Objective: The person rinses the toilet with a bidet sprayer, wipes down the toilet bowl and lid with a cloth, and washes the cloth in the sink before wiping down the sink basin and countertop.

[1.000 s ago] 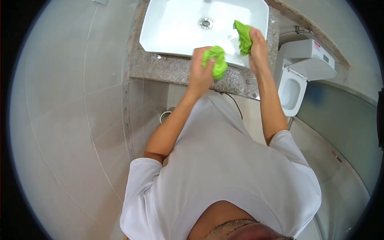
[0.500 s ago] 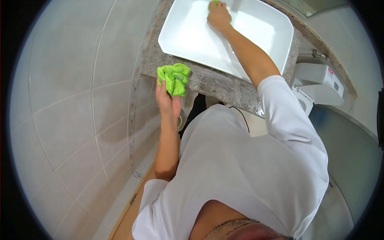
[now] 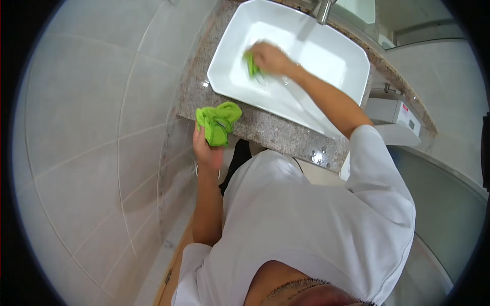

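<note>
My right hand (image 3: 271, 58), smeared by motion, is closed on a green sponge (image 3: 251, 65) inside the white sink basin (image 3: 337, 56). Wet streaks show on the basin floor around it. At the front left corner of the counter, my left hand (image 3: 208, 152) grips a crumpled bright green cloth (image 3: 218, 122) from below. The cloth bunches up over the fingers and hides most of them.
The basin sits on a speckled stone counter (image 3: 265, 122) with a wet front edge. A metal faucet (image 3: 324, 11) rises behind it, below a mirror. Tiled wall (image 3: 76, 117) stands close on the left; a toilet (image 3: 390, 115) is on the right.
My right hand has moved with the sponge from the back of the basin toward its front left. My left hand still holds the cloth. The camera view has shifted, bringing the faucet into sight.
</note>
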### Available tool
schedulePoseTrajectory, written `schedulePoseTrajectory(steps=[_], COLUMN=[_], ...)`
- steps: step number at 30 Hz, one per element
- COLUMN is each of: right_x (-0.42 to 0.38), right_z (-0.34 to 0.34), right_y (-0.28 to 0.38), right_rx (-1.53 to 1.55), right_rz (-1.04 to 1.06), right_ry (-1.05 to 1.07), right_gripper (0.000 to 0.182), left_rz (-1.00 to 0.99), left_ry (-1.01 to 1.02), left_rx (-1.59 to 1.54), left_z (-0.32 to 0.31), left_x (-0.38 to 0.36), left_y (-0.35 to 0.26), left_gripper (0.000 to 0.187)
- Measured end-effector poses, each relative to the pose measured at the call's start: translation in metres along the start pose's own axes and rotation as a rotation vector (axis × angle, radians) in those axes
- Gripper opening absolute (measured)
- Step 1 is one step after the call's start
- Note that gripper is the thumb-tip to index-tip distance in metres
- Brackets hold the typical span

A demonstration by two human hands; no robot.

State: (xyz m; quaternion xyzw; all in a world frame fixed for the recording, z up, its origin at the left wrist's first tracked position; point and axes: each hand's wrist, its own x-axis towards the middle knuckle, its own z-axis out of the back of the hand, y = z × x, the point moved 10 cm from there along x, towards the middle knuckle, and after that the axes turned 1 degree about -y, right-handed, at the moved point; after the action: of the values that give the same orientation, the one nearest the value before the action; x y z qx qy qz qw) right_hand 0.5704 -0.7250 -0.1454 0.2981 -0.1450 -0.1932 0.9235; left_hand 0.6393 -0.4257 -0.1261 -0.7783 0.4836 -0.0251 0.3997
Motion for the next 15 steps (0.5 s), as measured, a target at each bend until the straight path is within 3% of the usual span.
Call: schedulePoseTrajectory(steps=[1,2,3,5,7,9,11,13,15], right_x=[0.044,0.042,0.054,0.07,0.036,0.003,-0.039,-0.065,-0.084], right_z=[0.04,0.022,-0.005,-0.018,-0.032,-0.048,-0.064,-0.04,-0.022], right_y=[-0.055,-0.066,-0.074,-0.074,-0.025,0.013,0.052,0.048,0.014], right_rx=[-0.075,-0.024,-0.011,-0.083,0.074,0.098,0.01,0.007,-0.203], right_rz=[-0.213,-0.206,-0.222,-0.25,-0.281,-0.083,0.229,0.234,0.081], right_ry=[-0.339,-0.268,-0.264,-0.659,-0.428,-0.249,0.068,0.076,0.231], right_gripper=[0.036,0.05,0.05,0.063,0.066,0.062,0.071,0.075,0.072], left_rz=[0.012,0.029,0.046,0.061,0.034,0.051,0.061,0.077,0.066], left_ry=[-0.008,-0.006,-0.004,-0.074,-0.1,-0.091,-0.063,0.027,-0.021], left_rx=[0.008,-0.041,-0.089,-0.095,-0.126,-0.141,-0.164,-0.198,-0.196], left_z=[0.005,0.01,0.012,0.015,0.017,0.02,0.02,0.019,0.014], left_x=[0.007,0.015,0.019,0.023,0.025,0.026,0.031,0.033,0.03], left_y=[-0.002,-0.005,-0.006,-0.011,-0.013,-0.01,-0.007,-0.005,-0.007], left_gripper=[0.038,0.039,0.04,0.042,0.042,0.042,0.042,0.042,0.042])
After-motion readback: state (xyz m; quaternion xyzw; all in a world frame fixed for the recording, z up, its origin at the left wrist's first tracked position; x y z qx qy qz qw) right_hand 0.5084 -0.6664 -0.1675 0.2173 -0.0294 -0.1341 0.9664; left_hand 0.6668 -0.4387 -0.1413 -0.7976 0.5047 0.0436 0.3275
